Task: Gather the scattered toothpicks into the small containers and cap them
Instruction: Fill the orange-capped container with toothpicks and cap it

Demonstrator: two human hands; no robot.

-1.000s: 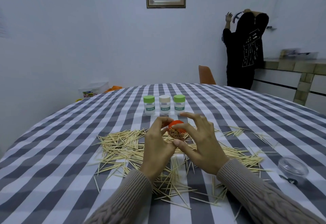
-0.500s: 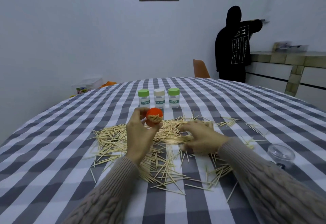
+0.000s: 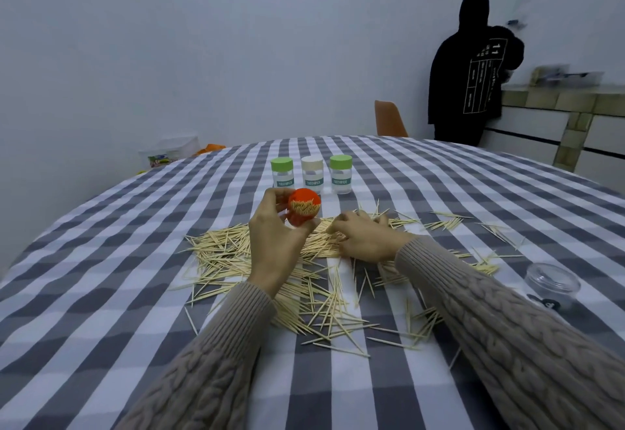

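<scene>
My left hand (image 3: 275,237) holds an orange container (image 3: 302,211) tilted toward me, its open mouth partly filled with toothpicks. My right hand (image 3: 367,240) lies palm down on the pile of scattered toothpicks (image 3: 304,274), fingers bent over a bunch of them just right of the orange container. Behind stand three capped toothpick jars: one with a green cap (image 3: 282,172), one with a beige cap (image 3: 312,174), one with a green cap (image 3: 341,173).
A round table with a grey and white checked cloth (image 3: 101,260) carries everything. A clear plastic lid or cup (image 3: 551,282) sits at the right. A person in a black hoodie (image 3: 473,71) stands at the back beside a counter. An orange chair (image 3: 389,118) stands behind the table.
My right hand left the orange container and dropped onto the toothpick pile to its right. My left hand keeps holding the container, now showing its open mouth.
</scene>
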